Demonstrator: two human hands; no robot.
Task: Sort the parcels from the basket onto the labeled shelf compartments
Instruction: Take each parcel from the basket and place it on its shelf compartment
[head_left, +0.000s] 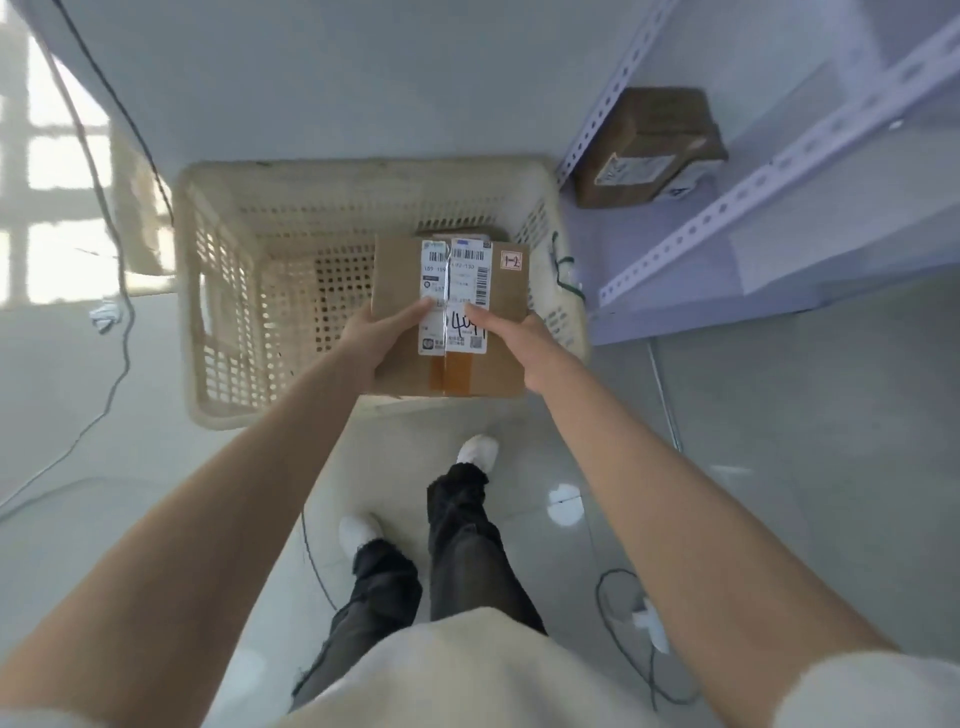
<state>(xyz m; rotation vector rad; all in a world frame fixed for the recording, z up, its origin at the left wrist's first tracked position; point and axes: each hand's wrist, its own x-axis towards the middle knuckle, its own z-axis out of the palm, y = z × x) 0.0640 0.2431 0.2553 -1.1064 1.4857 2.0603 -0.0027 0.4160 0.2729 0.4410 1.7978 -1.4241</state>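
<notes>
- The flat brown cardboard parcel (397, 270) carries two white shipping labels (470, 275) side by side on its top, printed with black barcodes and a small QR code. The fine print is too blurred to read.
- A small red-bordered sticker (510, 260) at the parcel's far right corner reads "1-2". Black marker digits on the right label begin "40"; the rest is partly hidden by a finger.
- Strips of shiny brown tape run along the parcel's centre seam.
- The left hand (382, 340) grips the parcel's near left edge, thumb pressed on top of the label.
- The right hand (524, 348) grips the near right edge, a digit lying over the marker writing.
- The parcel is held level above the near right part of the cream perforated plastic basket (234, 312), which stands on glossy pale floor tiles (779, 441).
- Just right of the basket stands a pale lilac metal shelf (675, 249) with hole-punched angle posts. A second brown cardboard box (649, 140) with a white label sits on it.
</notes>
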